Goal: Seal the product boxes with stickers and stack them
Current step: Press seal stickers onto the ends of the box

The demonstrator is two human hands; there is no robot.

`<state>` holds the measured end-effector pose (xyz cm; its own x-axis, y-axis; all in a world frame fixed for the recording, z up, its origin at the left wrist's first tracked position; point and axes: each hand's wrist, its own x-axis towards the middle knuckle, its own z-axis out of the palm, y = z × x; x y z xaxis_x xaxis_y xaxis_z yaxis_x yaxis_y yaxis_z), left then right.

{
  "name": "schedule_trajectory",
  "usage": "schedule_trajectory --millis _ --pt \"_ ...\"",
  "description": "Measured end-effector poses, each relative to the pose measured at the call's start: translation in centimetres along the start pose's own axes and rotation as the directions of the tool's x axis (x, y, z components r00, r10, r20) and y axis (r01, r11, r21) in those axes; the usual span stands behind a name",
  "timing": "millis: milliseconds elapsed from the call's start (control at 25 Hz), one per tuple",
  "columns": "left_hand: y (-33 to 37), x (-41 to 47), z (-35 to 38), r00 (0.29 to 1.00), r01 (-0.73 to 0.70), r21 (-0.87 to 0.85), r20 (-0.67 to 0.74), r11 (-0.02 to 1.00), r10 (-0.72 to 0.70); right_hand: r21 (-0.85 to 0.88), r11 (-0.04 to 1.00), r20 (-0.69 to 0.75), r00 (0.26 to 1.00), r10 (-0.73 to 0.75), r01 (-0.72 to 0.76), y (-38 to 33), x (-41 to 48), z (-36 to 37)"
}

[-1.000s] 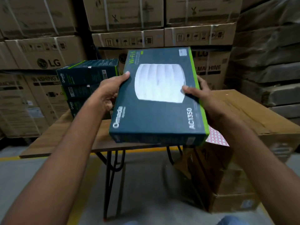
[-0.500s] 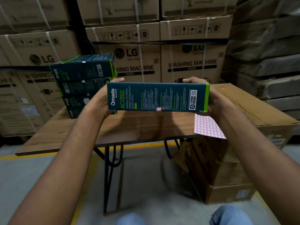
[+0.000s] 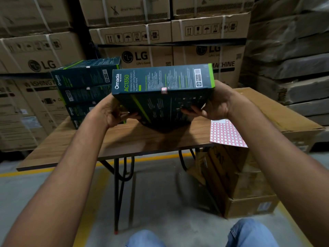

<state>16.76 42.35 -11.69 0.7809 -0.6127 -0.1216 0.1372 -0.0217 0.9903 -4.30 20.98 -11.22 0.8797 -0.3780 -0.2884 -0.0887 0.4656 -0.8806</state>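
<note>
Stacked brown cardboard cartons (image 3: 135,56) back the wooden table (image 3: 142,139). Risk: the dark teal rectangular product box (image 3: 162,81), held tilted above the table beside the stack of matching boxes (image 3: 85,75), may slip if either grip loosens. Left hand (image 3: 114,113) and right hand (image 3: 213,104) each grip one end, fingers curled underneath.

Wooden table (image 3: 124,139) bears stacked boxes (image 3: 85,90) and sticker sheet (image 3: 226,132).
</note>
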Motion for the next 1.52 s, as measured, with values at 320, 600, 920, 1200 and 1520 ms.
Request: schedule_trajectory --millis 320,600,920,1200,1520 --pt "-0.9 0.2 0.0 1.0 -0.011 -0.071 0.015 0.997 0.012 -0.003 1.0 0.012 1.0 0.018 -0.018 0.3 0.8 -0.9" --pt "-1.8 0.9 -0.3 0.997 -0.034 -0.129 0.068 0.991 0.043 -0.174 0.979 -0.069 0.991 -0.119 0.106 0.6 -0.3 -1.3" --pt "0.9 -2.1 1.3 0.992 -0.046 -0.171 0.109 0.984 0.066 -0.301 0.891 -0.055 0.926 -0.373 0.341 -1.6 -5.4 1.6" --pt "3.8 -7.3 1.9 0.917 -0.367 0.125 0.213 0.922 0.336 -0.808 0.398 0.037 0.711 -0.702 0.435 0.1 -6.4 3.5" --pt "1.2 -5.9 1.5 0.702 -0.67 0.481 0.164 0.565 0.693 -0.922 -0.182 0.291 0.305 -0.907 0.341 3.1 -5.2 4.0"
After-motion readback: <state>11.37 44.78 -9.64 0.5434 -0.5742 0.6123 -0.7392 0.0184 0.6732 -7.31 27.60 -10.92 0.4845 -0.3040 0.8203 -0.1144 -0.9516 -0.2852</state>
